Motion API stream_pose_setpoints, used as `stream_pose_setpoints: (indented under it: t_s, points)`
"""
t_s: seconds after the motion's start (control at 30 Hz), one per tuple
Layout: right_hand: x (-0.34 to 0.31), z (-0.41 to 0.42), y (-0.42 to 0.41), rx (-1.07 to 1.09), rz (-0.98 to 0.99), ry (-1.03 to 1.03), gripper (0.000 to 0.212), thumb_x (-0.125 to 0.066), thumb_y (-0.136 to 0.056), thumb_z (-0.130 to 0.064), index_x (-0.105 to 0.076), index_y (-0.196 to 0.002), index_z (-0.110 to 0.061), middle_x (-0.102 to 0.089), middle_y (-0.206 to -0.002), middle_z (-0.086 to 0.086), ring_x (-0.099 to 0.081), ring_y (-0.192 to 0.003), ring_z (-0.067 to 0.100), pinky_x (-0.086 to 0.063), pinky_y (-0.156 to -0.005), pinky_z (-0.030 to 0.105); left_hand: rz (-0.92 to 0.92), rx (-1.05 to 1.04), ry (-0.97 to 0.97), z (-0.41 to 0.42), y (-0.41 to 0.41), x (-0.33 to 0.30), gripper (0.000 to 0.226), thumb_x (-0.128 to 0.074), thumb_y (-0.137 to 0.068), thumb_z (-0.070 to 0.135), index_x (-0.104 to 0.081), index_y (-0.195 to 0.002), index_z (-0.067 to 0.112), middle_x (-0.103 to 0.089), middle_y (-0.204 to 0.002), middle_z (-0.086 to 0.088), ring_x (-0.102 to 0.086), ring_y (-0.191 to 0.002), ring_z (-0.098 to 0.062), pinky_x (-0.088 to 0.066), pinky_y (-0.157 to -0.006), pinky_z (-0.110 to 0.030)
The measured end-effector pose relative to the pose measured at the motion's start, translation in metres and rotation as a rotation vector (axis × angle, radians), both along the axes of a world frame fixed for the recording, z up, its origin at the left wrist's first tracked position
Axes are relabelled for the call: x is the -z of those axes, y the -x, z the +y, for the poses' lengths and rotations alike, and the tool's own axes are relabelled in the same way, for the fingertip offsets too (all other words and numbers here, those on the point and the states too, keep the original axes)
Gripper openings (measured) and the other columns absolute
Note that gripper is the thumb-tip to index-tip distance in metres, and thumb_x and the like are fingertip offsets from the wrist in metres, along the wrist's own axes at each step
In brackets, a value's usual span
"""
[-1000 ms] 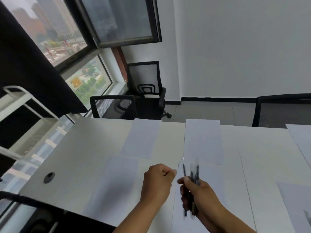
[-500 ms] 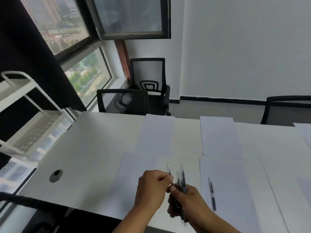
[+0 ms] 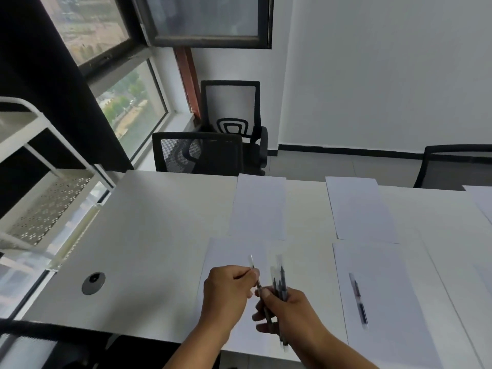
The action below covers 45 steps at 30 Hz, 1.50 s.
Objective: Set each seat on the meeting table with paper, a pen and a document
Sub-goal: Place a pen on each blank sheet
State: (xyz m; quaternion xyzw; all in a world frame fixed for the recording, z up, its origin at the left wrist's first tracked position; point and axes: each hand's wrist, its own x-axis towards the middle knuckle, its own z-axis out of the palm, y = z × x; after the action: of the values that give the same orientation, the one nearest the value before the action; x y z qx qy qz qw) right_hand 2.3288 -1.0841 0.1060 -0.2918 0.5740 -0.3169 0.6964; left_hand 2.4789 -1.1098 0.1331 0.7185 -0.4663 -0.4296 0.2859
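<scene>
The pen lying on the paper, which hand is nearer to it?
Right. The right hand, gripping a bundle of pens, is just left of the lying pen; the left hand sits farther left, beyond it.

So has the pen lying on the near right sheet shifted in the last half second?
No. The pen lies at the same spot and slant near the left edge of its sheet; only the camera has turned.
</scene>
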Motion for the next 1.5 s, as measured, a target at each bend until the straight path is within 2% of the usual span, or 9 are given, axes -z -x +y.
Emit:
stream_pose_setpoints:
  t_s: [0.3, 0.53, 0.67, 0.8, 0.87, 0.97, 1.2, 1.37, 1.5]
  points:
    - [0.027, -0.022, 0.024, -0.027, 0.018, -0.035, 0.024, -0.058, -0.106, -0.019, -0.073, -0.106, -0.001, -0.061, -0.076, 0.013, -0.064, -0.067, 0.025, -0.065, -0.082, 0.053, -0.131, -0.041, -0.064, -0.019, 0.003, 0.022, 0.033, -0.077, -0.097, 0.036, -0.081, -0.071, 0.017, -0.076, -0.068, 0.006, -0.071, -0.064, -0.005, -0.052, -0.063, -0.022]
    - [0.044, -0.026, 0.029, -0.048, 0.034, -0.059, 0.022, -0.057, -0.104, -0.02, -0.072, -0.107, -0.003, -0.049, -0.069, 0.006, -0.046, -0.063, 0.022, -0.059, -0.068, 0.035, -0.194, -0.054, -0.12, -0.026, -0.005, 0.041, 0.032, -0.077, -0.095, 0.038, -0.08, -0.067, 0.023, -0.073, -0.062, 0.009, -0.07, -0.064, -0.009, -0.052, -0.063, -0.025]
    - [0.047, -0.031, 0.021, -0.048, 0.028, -0.069, 0.022, -0.058, -0.104, -0.02, -0.072, -0.106, -0.003, -0.048, -0.068, 0.007, -0.045, -0.06, 0.021, -0.058, -0.066, 0.034, -0.255, -0.015, -0.149, -0.041, -0.021, 0.059, 0.031, -0.077, -0.095, 0.04, -0.08, -0.07, 0.021, -0.073, -0.061, 0.005, -0.072, -0.067, -0.019, -0.057, -0.065, -0.03]
    - [0.054, -0.038, 0.015, -0.04, 0.052, -0.106, 0.022, -0.057, -0.104, -0.02, -0.071, -0.106, -0.004, -0.047, -0.068, 0.005, -0.043, -0.061, 0.022, -0.057, -0.066, 0.034, -0.308, 0.002, -0.198, -0.062, -0.037, 0.089, 0.034, -0.078, -0.094, 0.038, -0.077, -0.073, 0.011, -0.07, -0.064, -0.009, -0.059, -0.06, -0.025, -0.061, -0.068, -0.039]
    - [0.061, -0.041, 0.01, -0.026, 0.065, -0.121, 0.022, -0.056, -0.104, -0.019, -0.071, -0.106, -0.003, -0.046, -0.066, 0.004, -0.043, -0.06, 0.021, -0.056, -0.065, 0.033, -0.313, 0.005, -0.229, -0.07, -0.043, 0.105, 0.032, -0.079, -0.092, 0.036, -0.077, -0.071, 0.013, -0.072, -0.062, 0.0, -0.068, -0.064, -0.026, -0.061, -0.07, -0.038]
    - [0.065, -0.045, 0.003, -0.01, 0.069, -0.136, 0.021, -0.056, -0.104, -0.018, -0.071, -0.106, -0.003, -0.045, -0.066, 0.003, -0.043, -0.061, 0.021, -0.056, -0.064, 0.032, -0.332, 0.044, -0.259, -0.079, -0.048, 0.124, 0.033, -0.079, -0.09, 0.037, -0.075, -0.073, 0.009, -0.073, -0.066, -0.006, -0.075, -0.074, -0.031, -0.061, -0.071, -0.036]
    - [0.081, -0.052, -0.009, 0.029, 0.065, -0.165, 0.022, -0.056, -0.105, -0.019, -0.071, -0.106, -0.004, -0.046, -0.066, 0.003, -0.044, -0.06, 0.021, -0.057, -0.066, 0.033, -0.406, 0.142, -0.323, -0.099, -0.048, 0.152, 0.028, -0.076, -0.095, 0.033, -0.076, -0.075, 0.014, -0.075, -0.07, 0.001, -0.072, -0.072, -0.025, -0.051, -0.064, -0.029]
    - [0.087, -0.057, -0.008, 0.046, 0.072, -0.184, 0.022, -0.056, -0.104, -0.02, -0.072, -0.105, -0.005, -0.047, -0.068, 0.005, -0.045, -0.062, 0.022, -0.059, -0.069, 0.034, -0.474, 0.185, -0.309, -0.107, -0.044, 0.164, 0.048, -0.074, -0.094, 0.029, -0.05, -0.056, 0.014, -0.05, -0.051, 0.003, -0.051, -0.053, -0.024, -0.034, -0.051, -0.029]
    - [0.092, -0.059, -0.005, 0.059, 0.076, -0.195, 0.021, -0.057, -0.104, -0.02, -0.072, -0.105, -0.006, -0.046, -0.069, 0.006, -0.045, -0.065, 0.024, -0.06, -0.071, 0.034, -0.518, 0.245, -0.285, -0.11, -0.039, 0.168, 0.049, -0.071, -0.093, 0.027, -0.038, -0.059, 0.016, -0.04, -0.052, 0.003, -0.042, -0.049, -0.022, -0.028, -0.048, -0.03]
